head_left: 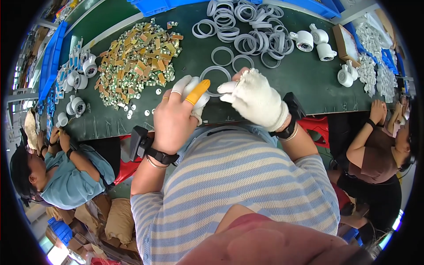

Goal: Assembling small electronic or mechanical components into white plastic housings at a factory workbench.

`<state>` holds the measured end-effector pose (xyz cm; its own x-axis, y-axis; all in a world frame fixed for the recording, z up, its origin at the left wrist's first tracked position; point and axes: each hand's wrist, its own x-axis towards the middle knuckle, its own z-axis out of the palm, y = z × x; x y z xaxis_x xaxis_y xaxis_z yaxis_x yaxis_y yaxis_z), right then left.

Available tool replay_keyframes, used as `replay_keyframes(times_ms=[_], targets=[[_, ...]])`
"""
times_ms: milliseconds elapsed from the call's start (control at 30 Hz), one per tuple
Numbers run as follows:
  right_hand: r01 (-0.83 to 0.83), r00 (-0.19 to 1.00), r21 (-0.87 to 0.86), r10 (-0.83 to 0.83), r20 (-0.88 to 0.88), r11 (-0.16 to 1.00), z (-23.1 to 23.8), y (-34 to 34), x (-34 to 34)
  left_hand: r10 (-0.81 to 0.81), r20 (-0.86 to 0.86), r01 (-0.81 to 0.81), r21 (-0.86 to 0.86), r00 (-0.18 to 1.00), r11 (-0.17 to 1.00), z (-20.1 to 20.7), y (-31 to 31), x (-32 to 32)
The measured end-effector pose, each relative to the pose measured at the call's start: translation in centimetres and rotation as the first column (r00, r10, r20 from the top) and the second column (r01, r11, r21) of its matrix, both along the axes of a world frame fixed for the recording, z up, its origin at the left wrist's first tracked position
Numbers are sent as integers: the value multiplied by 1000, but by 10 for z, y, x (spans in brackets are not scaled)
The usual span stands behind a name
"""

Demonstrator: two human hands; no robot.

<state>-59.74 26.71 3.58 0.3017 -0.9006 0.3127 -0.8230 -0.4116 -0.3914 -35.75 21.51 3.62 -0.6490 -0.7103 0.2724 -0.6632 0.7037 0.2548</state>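
In the head view, a thin, round, see-through grey ring (216,68) is between the two hands, over the near part of the green worktop (190,57). The left hand (173,120) has its fingers bent, and its yellow-covered finger is at the ring's left side. The right hand (257,100), in a white glove, has its thumb by the ring's right side. I cannot tell how tightly either one grips. The left hand's back faces up; the right hand points left.
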Motion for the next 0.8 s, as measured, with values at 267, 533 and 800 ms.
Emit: replay_keyframes(times_ms=[267,533,800], targets=[[-112,933,-37,118,340,993,-4,-5,-27,-123,-96,139,185,988,973,1,-3,7],[73,975,-39,-63,214,997,10,5,-16,39,-376,106,358,926,928,-17,-3,-3],[-275,529,446,-253,810,852,15,15,6,722,-595,828,558,353,55,-24,11,-8]])
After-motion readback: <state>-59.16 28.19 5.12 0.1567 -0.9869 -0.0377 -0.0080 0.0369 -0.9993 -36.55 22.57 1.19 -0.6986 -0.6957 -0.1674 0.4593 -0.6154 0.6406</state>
